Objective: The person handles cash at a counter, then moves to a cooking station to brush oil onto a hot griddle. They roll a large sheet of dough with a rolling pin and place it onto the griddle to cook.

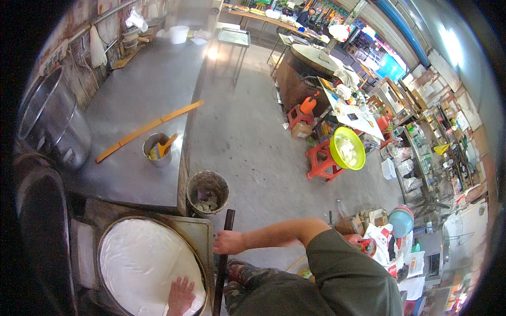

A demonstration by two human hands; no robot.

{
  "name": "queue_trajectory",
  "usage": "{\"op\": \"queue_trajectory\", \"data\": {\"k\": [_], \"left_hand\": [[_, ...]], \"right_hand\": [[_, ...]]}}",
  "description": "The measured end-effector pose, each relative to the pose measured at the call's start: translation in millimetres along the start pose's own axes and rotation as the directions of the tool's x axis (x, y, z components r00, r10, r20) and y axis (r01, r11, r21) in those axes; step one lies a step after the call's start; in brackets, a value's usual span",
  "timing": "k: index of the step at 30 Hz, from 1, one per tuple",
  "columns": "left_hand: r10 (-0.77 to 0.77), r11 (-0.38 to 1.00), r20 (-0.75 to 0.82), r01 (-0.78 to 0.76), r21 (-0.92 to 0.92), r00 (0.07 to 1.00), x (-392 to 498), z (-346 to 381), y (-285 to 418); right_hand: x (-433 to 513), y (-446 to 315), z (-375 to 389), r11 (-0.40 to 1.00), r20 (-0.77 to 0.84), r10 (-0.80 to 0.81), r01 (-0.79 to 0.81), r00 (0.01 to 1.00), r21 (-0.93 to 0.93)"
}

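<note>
A large round of white dough fills a wide round pan before me. My left hand lies palm down on the dough near its lower edge, fingers spread. The dough surface is smooth in the middle and wrinkled along the left. My right hand, with the arm stretched across, is closed around a long dark bar beside the pan. A rectangular metal sheet shows under the pan's upper right side.
A metal worktable holds a long wooden stick and a metal pot with a brush. A bucket with scraps stands by its corner. A yellow-green basin rests on a red stool. Crowded shelves line the right.
</note>
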State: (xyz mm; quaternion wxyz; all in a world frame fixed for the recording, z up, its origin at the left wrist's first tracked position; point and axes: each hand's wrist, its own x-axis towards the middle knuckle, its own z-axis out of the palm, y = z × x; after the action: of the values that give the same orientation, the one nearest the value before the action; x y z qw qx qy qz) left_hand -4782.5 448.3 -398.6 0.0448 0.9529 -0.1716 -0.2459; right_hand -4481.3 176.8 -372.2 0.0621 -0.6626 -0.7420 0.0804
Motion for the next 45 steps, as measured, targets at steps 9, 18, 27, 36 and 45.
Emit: {"op": "queue_trajectory", "data": {"k": [9,18,27,36,45], "left_hand": [[-0.053,0.998,-0.079,0.052,-0.022,0.995,-6,22,-29],[0.048,0.998,-0.002,-0.048,-0.032,0.999,-10,8,-5],[-0.645,0.760,-0.418,0.591,-0.270,0.639,-94,-100,-78],[-0.844,0.477,-0.518,0.631,-0.612,0.136,-141,-61,3],[-0.906,0.332,-0.023,0.679,-0.655,0.422,-92,30,100]], "right_hand": [[1,-9,4,0.999,0.057,0.024,-0.027,0.998,0.043],[-10,-18,-12,0.985,0.110,0.102,-0.116,0.989,0.126],[-66,-8,-51,0.840,0.307,0.487,-0.535,0.818,0.091],[-66,22,-78,0.533,0.041,0.828,-0.809,0.559,0.249],[72,124,-52,0.447,-0.016,0.887,-0.850,0.462,0.280]]}}
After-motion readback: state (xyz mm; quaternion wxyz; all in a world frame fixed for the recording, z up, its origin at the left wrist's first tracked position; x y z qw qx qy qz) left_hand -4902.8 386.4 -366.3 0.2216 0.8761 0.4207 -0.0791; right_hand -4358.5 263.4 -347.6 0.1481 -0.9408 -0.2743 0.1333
